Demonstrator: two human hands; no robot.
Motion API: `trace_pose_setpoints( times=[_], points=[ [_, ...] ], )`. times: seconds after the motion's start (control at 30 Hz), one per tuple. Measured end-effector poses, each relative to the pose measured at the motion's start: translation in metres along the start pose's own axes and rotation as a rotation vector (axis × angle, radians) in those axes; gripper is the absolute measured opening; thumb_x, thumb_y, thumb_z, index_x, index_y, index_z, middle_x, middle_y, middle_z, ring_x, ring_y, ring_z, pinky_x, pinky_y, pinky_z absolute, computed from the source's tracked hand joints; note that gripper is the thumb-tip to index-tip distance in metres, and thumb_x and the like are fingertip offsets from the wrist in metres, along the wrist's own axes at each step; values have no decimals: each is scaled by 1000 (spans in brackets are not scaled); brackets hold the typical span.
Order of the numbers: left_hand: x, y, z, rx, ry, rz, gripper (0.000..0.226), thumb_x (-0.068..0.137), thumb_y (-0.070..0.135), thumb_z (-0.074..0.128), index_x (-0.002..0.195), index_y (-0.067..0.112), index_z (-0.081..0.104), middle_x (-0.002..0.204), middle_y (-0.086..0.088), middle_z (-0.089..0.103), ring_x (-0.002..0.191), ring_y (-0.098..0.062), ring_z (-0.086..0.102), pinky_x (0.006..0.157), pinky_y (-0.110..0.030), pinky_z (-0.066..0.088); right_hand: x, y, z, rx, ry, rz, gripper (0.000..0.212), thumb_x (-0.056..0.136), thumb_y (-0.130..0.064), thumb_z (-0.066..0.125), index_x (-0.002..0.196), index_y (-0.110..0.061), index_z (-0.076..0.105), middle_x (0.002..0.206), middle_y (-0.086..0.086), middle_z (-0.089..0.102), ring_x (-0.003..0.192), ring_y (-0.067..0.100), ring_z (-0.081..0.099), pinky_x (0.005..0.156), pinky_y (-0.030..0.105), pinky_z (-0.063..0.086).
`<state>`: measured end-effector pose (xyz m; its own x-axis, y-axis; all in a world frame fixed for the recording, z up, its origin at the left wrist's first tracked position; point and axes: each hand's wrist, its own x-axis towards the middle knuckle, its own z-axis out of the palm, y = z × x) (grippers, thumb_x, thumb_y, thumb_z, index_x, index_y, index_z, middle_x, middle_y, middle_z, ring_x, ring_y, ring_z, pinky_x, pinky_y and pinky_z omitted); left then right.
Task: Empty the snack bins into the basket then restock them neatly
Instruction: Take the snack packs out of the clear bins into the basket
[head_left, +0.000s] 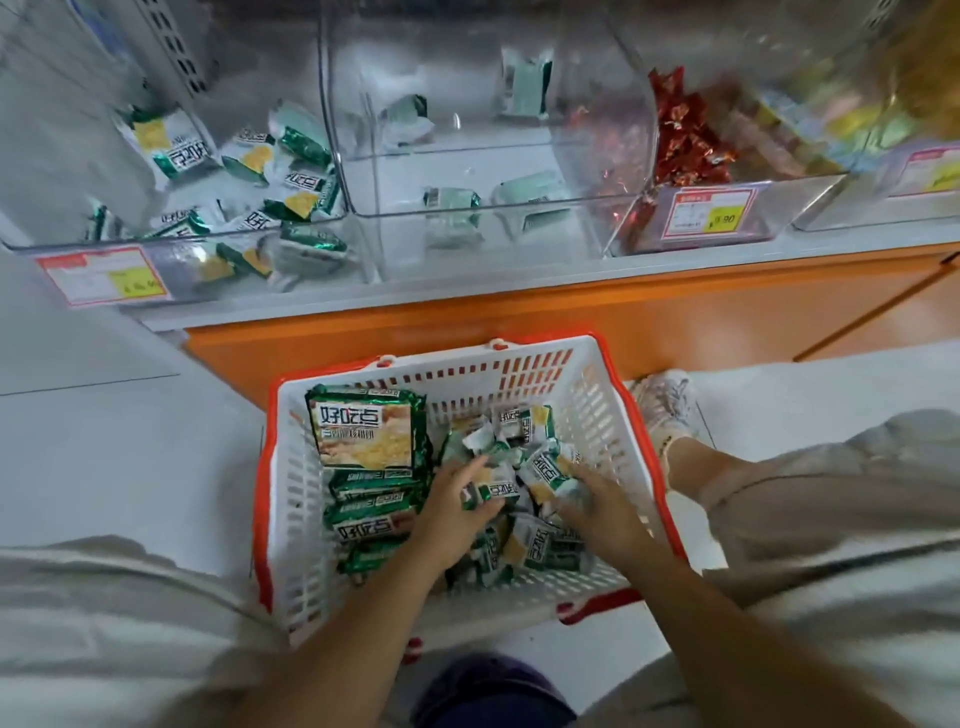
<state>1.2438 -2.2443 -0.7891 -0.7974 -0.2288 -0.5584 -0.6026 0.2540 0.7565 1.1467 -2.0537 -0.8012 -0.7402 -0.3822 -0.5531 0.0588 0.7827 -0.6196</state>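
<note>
Likely restock step: gathering small packets (543, 467) in basket (293, 493). Left hand (454, 501): curled round one. Right hand (602, 512): blurred, grip cannot tell. Next: lift handful, lay neatly in middle bin (395, 171).

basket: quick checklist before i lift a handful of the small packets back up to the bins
1. Left hand grips small packets: ok.
2. Right hand has a grip: cannot tell, blurred.
3. Middle bin emptied: not ok, a few packets inside.
4. Left bin emptied: not ok, many packets inside.
5. Basket sits flat on the floor: ok.
6. Large packs stacked apart from the loose pile: ok.
</note>
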Motion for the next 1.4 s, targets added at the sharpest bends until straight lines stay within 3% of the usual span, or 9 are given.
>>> trace_pose_setpoints(
  times=[0.07,0.17,0.3,0.47,0.6,0.8,0.97,1.1,1.4],
  points=[
    [-1,6,-4,-14,-7,6,56,97,30,58,148,33,37,160,7,13,140,-11,27,106,-27,27,-1,-1,-5,20,8,13,64,91,-25,65,148,-18,36,142,11,47,121,16,53,101,32,42],
    [-6,25,-17,6,157,116,43,96,32,60,138,34,50,153,12,31,138,-7,36,103,-17,29,-8,-31,-25,95,138,-17,44,97,-22,55,140,-22,47,131,3,56,82,10,65,65,21,48],
    [-27,85,-53,-38,388,358,33,93,27,64,125,34,58,122,18,53,104,9,54,75,2,42,-33,-101,-68,167,337,-277,24,96,-23,56,118,-32,61,119,-14,62,105,4,61,91,26,51],
    [-53,172,-132,69,679,715,30,94,32,62,121,44,55,117,20,54,101,-2,59,82,-14,49,-49,-213,-141,278,449,-643,22,94,-16,60,102,-35,65,105,-18,66,94,-3,61,79,9,46],
    [-49,197,-192,155,847,716,37,93,31,63,128,37,55,125,22,46,112,-10,56,96,-31,48,-1,-280,-176,-12,397,-723,25,95,-15,58,116,-26,65,116,-7,62,97,5,60,84,10,46],
    [-26,172,-242,367,683,549,60,90,38,65,145,33,40,144,10,42,113,2,46,101,-30,44,103,-302,-183,-715,-17,-356,70,86,-41,66,146,-40,31,149,8,36,127,31,46,105,39,40],
    [-17,142,-250,395,650,572,62,88,39,67,144,33,41,133,15,49,116,-1,52,98,-31,49,113,-309,-169,-658,-124,-339,87,79,-44,74,149,-41,23,146,9,40,125,27,48,104,36,40],
    [-11,142,-260,226,648,579,53,86,34,71,135,38,51,119,22,53,109,4,54,92,-28,51,119,-323,-156,-687,-179,-282,99,63,-79,64,146,-53,17,155,5,25,137,30,35,110,40,33],
    [7,162,-284,370,466,326,59,82,44,74,136,31,53,127,10,59,103,-6,60,91,-29,50,117,-337,-128,-638,-164,-393,57,72,-58,74,121,-38,52,117,2,47,98,18,53,84,28,42]
  ],
)
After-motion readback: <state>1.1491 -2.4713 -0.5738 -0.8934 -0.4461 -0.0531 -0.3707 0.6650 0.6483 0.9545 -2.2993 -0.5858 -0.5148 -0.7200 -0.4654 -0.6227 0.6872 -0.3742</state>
